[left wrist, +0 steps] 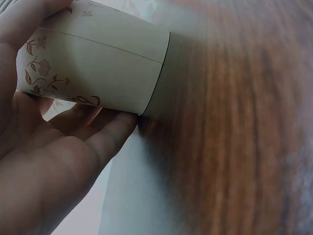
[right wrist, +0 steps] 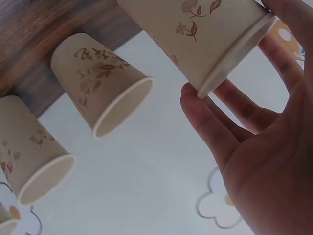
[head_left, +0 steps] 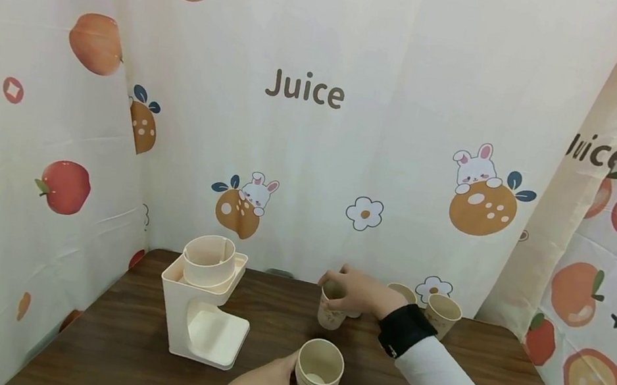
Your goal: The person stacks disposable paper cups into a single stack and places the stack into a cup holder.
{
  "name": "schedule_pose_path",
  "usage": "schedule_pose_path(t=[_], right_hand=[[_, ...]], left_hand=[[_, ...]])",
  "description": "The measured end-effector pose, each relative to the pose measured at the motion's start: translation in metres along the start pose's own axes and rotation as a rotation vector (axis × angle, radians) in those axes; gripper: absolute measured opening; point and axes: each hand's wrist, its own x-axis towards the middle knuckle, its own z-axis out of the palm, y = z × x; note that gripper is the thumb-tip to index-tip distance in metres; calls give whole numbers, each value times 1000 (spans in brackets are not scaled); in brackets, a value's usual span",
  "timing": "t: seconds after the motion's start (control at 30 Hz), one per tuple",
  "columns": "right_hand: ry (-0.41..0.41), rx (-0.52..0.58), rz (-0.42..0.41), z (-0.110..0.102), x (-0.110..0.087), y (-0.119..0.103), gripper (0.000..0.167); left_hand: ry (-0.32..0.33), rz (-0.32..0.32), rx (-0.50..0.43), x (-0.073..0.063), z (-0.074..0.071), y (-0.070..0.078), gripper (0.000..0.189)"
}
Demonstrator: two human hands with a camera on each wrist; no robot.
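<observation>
L hand (head_left: 270, 384) clamped round the cup stack (head_left: 319, 372), mouth up, long axis approx vert, while R hand (head_left: 361, 291), beyond L hand, pinches a cup (head_left: 330, 317) by its rim, likewise mouth up, axis near vert, w/ other cups (head_left: 442, 317) to its R.

Curtains (head_left: 418, 102) — “Juice” twice, “柿” at right.

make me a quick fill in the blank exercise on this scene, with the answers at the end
1. The left grip holds the nearer cup, and the white stand is to that cup's ____ in the head view.
2. The right grip holds the farther cup, and the band on that wrist is ____ in colour.
3. The word printed on the back curtain is ____.

Missing words: left; black; Juice
</observation>
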Motion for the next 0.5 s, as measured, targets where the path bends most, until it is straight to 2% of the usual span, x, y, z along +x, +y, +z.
schedule_pose_path(t=[0.3, 0.5], right_hand=[[55, -70, -135, -10, -31, -15, 35], [98, -98, -216, -18, -49, -23, 34]], left_hand=[[-4, 5, 16, -1, 1, -1, 79], [-12, 39, 2, -2, 0, -2, 78]])
